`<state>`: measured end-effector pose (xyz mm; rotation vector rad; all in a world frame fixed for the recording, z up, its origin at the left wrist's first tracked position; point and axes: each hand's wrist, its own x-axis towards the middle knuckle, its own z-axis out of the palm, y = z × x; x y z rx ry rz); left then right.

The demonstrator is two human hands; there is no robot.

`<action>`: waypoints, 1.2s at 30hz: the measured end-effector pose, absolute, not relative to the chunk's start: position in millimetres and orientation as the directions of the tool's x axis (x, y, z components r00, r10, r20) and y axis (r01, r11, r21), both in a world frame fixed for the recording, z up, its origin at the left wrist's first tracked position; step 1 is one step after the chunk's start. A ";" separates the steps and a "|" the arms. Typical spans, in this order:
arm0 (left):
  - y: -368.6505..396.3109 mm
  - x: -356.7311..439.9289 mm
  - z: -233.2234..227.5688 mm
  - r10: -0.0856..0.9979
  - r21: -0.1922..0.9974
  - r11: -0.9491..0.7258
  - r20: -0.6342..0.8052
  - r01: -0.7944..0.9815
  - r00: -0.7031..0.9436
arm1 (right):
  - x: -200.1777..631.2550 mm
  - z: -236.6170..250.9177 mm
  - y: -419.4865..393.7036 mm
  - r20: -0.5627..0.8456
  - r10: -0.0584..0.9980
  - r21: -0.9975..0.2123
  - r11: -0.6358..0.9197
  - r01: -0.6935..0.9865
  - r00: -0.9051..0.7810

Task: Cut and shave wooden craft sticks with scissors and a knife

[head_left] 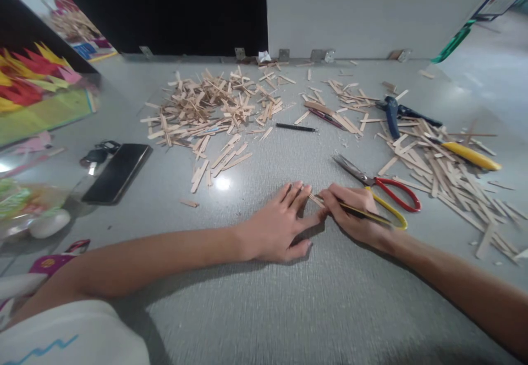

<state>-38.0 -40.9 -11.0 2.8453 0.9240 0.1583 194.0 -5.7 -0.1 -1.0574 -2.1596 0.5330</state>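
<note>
My left hand (284,219) lies flat on the grey table with its fingers spread, pressing down on a small wooden stick (317,199). Much of that stick is covered by my fingers. A dark pencil with yellow edges (363,214) is gripped in my right hand (350,211), whose fingertips meet the stick's right end. The pencil's tip is hidden by the fingers. Just behind my right hand are open scissors (371,181) with one red and one yellow handle, partly covered by that hand.
A pile of cut wooden sticks (206,104) spreads at the back; more sticks (445,172) lie right, with a yellow-handled cutter (470,154) and blue-handled pliers (391,115). A black pen (296,127) rests mid-table. A phone (117,173) and keys (99,153) lie left.
</note>
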 end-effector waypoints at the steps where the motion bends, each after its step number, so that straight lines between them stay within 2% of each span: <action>1: -40.9 -37.8 -10.7 0.591 0.166 -0.800 0.049 0.577 0.805 | 194.3 -0.2 -5.8 0.382 0.816 -0.613 0.575 0.542 -0.433; 3: -40.8 -37.8 -10.7 0.594 0.160 -0.798 0.045 0.581 0.803 | 194.1 0.4 -5.4 0.364 0.830 -0.626 0.554 0.549 -0.423; 8: -40.3 -39.3 -12.6 0.595 0.185 -0.797 0.085 0.575 0.799 | 190.0 6.4 -1.8 0.309 0.791 -0.644 0.582 0.496 -0.528; 14: -40.2 -38.5 -11.4 0.595 0.190 -0.797 0.083 0.574 0.799 | 188.2 10.7 0.8 0.207 0.827 -0.694 0.501 0.517 -0.523; 32: -40.5 -38.3 -9.4 0.594 0.183 -0.797 0.072 0.575 0.801 | 187.8 9.9 4.3 0.172 0.828 -0.708 0.480 0.518 -0.533; 36: -40.7 -38.3 -9.6 0.609 0.209 -0.783 0.062 0.586 0.791 | 190.5 13.1 7.9 0.191 0.768 -0.693 0.546 0.470 -0.611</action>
